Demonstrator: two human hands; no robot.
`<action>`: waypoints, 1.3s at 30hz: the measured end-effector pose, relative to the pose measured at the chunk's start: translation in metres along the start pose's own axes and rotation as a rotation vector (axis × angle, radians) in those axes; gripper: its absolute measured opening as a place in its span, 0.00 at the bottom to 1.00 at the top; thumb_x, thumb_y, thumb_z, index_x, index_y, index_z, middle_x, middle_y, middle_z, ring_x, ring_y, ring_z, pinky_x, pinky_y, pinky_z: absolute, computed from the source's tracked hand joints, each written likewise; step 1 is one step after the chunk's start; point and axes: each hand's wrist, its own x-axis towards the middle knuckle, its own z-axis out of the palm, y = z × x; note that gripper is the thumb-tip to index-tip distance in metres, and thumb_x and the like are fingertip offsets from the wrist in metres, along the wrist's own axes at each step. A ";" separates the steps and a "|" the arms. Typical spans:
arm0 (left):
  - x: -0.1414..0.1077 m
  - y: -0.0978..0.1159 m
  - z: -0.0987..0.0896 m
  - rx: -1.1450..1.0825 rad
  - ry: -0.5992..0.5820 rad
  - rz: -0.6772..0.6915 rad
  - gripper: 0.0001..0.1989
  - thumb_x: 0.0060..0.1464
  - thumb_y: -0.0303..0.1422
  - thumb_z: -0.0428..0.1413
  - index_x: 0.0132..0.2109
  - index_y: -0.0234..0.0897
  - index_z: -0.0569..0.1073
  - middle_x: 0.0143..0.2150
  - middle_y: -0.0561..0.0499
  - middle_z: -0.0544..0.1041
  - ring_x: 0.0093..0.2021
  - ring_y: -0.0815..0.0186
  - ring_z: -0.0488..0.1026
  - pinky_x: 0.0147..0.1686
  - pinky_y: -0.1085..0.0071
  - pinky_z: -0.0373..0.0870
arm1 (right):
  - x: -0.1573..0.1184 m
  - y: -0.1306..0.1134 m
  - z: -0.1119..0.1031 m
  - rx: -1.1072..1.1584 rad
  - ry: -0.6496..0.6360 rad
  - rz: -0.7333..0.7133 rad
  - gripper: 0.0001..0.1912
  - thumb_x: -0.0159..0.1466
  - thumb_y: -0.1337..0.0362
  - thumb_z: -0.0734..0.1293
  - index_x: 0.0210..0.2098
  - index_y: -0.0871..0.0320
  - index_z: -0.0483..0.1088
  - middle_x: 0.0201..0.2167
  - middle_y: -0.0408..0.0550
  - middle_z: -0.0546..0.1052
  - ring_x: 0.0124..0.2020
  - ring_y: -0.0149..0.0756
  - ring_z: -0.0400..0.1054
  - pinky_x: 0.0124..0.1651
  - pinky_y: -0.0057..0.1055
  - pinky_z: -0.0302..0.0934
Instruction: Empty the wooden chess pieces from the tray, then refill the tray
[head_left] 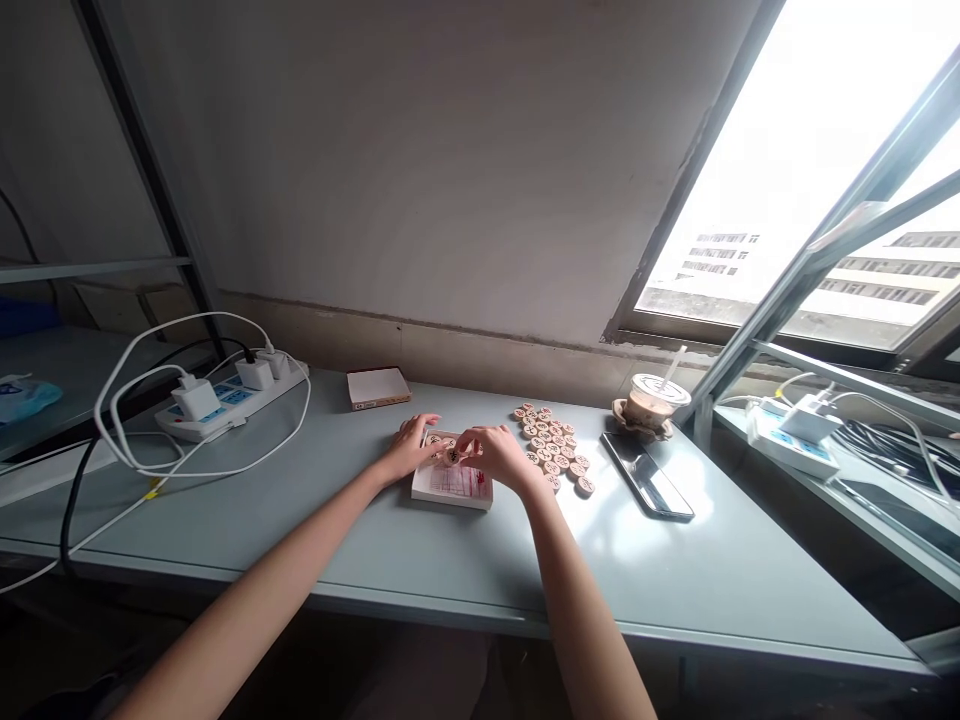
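Observation:
On the desk in front of me lies a shallow white box [452, 500] with red lines on its inner bottom. Several round wooden xiangqi pieces sit inside along its far side. My left hand [407, 450] rests at the box's far left corner, fingers stretched and apart, the tips near those pieces. Over the box, the fingers of my right hand [491, 452] pinch a xiangqi piece [452, 456] whose marked face shows. To the right of the box many loose xiangqi pieces [553, 440] lie spread flat on the desk, close together.
A box lid [379, 388] lies behind the box, near the wall. On the right are a phone [646, 476] and a drink cup with straw [652, 400] in a cardboard holder. A power strip [232, 400] with chargers and looping white cables [112, 400] occupies the left.

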 end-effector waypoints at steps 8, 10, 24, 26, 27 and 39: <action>0.001 -0.001 0.003 0.018 -0.056 0.055 0.22 0.51 0.44 0.52 0.51 0.42 0.64 0.54 0.48 0.67 0.57 0.57 0.58 0.55 0.62 0.56 | 0.003 -0.009 0.008 -0.093 0.007 -0.011 0.02 0.59 0.65 0.65 0.30 0.54 0.71 0.31 0.41 0.77 0.31 0.31 0.68 0.40 0.28 0.50; 0.002 0.002 0.001 0.053 -0.076 0.056 0.20 0.51 0.42 0.52 0.50 0.42 0.66 0.53 0.49 0.67 0.57 0.57 0.58 0.55 0.62 0.55 | 0.004 -0.009 0.006 -0.081 0.007 -0.002 0.05 0.60 0.65 0.63 0.31 0.54 0.72 0.31 0.42 0.77 0.30 0.30 0.67 0.39 0.28 0.50; 0.011 -0.004 0.005 0.128 -0.099 0.079 0.16 0.54 0.38 0.45 0.48 0.42 0.69 0.50 0.50 0.69 0.52 0.59 0.63 0.54 0.64 0.57 | -0.078 0.022 -0.003 -0.438 0.139 0.321 0.12 0.61 0.69 0.59 0.44 0.57 0.69 0.44 0.51 0.73 0.45 0.42 0.63 0.49 0.40 0.49; 0.010 -0.005 0.006 0.129 -0.093 0.082 0.17 0.53 0.40 0.47 0.48 0.42 0.69 0.50 0.50 0.69 0.52 0.59 0.62 0.54 0.64 0.57 | -0.079 0.020 0.000 -0.424 0.167 0.298 0.13 0.61 0.71 0.59 0.43 0.57 0.69 0.43 0.50 0.73 0.45 0.41 0.63 0.51 0.40 0.47; 0.010 -0.005 0.005 0.128 -0.091 0.080 0.17 0.52 0.40 0.48 0.48 0.42 0.68 0.50 0.50 0.68 0.53 0.59 0.62 0.54 0.64 0.57 | -0.078 0.019 -0.001 -0.409 0.172 0.297 0.11 0.61 0.71 0.59 0.41 0.57 0.70 0.41 0.50 0.74 0.45 0.41 0.63 0.52 0.40 0.47; 0.006 -0.004 -0.002 0.017 -0.132 0.054 0.20 0.48 0.37 0.51 0.50 0.42 0.68 0.52 0.48 0.67 0.56 0.59 0.61 0.55 0.66 0.57 | -0.034 -0.014 -0.010 0.017 0.118 0.030 0.08 0.58 0.61 0.66 0.38 0.52 0.72 0.36 0.42 0.76 0.38 0.33 0.67 0.45 0.31 0.53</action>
